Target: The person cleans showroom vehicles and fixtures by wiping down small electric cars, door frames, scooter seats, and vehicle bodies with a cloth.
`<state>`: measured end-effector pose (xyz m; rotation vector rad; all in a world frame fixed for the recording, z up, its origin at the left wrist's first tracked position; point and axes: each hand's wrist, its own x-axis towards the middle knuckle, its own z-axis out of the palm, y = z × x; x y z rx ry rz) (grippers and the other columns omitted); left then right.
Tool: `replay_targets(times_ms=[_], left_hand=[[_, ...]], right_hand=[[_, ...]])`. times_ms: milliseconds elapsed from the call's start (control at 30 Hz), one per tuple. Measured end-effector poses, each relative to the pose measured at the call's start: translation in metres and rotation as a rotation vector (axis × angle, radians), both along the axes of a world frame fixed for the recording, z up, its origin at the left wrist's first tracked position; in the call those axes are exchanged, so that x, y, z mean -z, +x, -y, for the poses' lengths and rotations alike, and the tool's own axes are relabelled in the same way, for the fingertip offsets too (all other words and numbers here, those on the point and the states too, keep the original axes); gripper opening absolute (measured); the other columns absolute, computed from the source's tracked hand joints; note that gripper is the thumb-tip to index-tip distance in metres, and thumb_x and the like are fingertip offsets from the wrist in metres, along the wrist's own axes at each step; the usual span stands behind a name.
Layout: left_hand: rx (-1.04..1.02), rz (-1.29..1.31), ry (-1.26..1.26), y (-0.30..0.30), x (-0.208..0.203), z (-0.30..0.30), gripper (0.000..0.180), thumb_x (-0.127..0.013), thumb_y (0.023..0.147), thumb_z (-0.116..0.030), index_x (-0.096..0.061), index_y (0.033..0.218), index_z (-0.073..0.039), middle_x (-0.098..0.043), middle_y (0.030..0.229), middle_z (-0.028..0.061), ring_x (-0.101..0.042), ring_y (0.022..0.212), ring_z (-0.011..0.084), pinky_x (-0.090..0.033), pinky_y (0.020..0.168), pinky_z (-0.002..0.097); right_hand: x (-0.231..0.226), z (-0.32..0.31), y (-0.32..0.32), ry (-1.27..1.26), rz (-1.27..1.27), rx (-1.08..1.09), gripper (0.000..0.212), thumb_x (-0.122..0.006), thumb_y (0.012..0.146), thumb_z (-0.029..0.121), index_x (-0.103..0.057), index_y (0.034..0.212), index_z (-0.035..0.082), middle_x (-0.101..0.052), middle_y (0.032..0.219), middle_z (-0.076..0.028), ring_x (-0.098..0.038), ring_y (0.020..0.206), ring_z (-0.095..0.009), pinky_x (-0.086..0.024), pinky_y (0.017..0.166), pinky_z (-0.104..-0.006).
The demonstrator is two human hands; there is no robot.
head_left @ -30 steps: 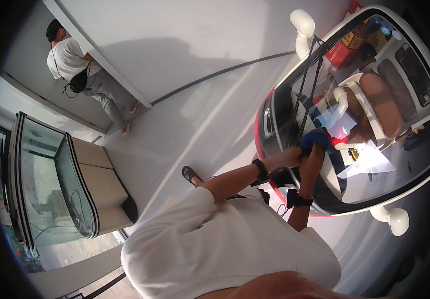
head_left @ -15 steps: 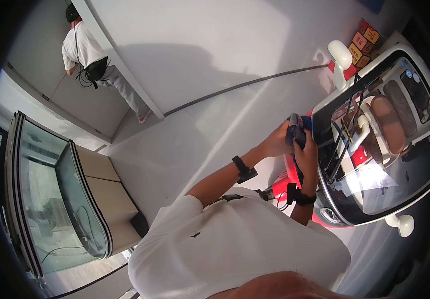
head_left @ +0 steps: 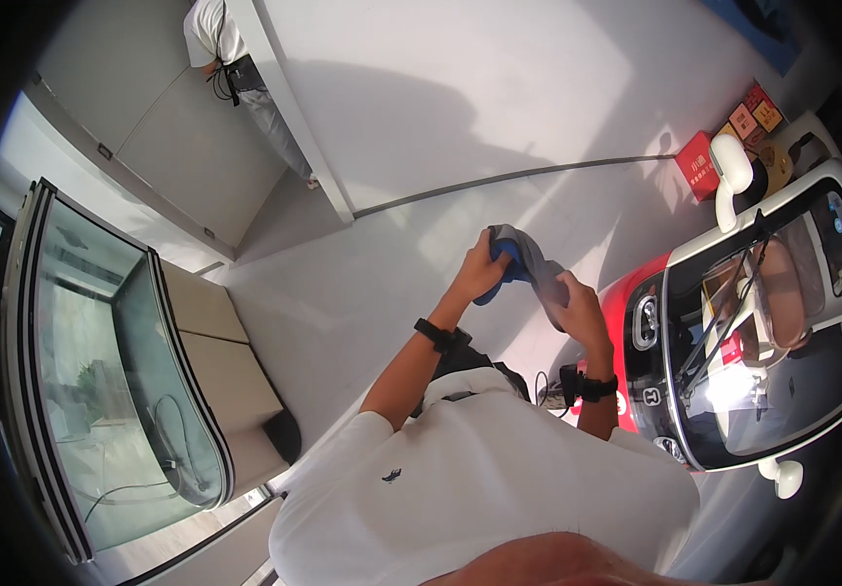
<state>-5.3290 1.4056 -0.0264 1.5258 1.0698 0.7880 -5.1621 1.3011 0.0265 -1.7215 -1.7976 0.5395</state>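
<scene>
Both hands hold a blue-and-grey cloth in front of my body, above the floor. My left hand grips its left end, thumb and fingers closed on the blue part. My right hand is closed on the grey end, a little lower and farther right. Between them the cloth is folded and arches upward. A black band circles my left wrist, and another black strap with a small box is on my right one.
To my right stands a small red, white and black vehicle with a white side mirror. Red and yellow boxes are stacked behind it. A glass tank on a beige cabinet is at the left. Another person stands by the far-left doorway.
My hands have moved left, away from the vehicle, and drawn apart. The cloth, bunched between them before, is now spread between the two hands. The view has shifted too.
</scene>
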Motion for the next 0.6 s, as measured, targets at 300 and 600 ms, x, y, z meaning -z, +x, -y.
replay_targets(times_ms=[300, 600], left_hand=[[-0.089, 0.230, -0.195, -0.043, 0.020, -0.034, 0.040, -0.057, 0.080, -0.022, -0.042, 0.109, 0.001, -0.058, 0.086, 0.0137, -0.057, 0.075, 0.0208, -0.046, 0.068, 0.0300], [-0.144, 0.256, 0.040, -0.108, 0.005, -0.122, 0.045, -0.062, 0.078, -0.021, -0.042, 0.110, 0.002, -0.057, 0.087, 0.0137, -0.055, 0.076, 0.0201, -0.046, 0.069, 0.0300]], right_hand=[[0.008, -0.073, -0.054, -0.035, -0.070, 0.049, 0.026, -0.056, 0.082, 0.023, -0.057, 0.082, -0.003, -0.054, 0.062, -0.021, -0.053, 0.055, -0.035, -0.042, 0.054, -0.0340], [0.019, -0.184, -0.111, 0.261, -0.277, -0.067, 0.015, -0.056, 0.081, 0.011, -0.055, 0.086, -0.003, -0.054, 0.069, -0.013, -0.045, 0.057, -0.019, -0.039, 0.057, -0.0270]])
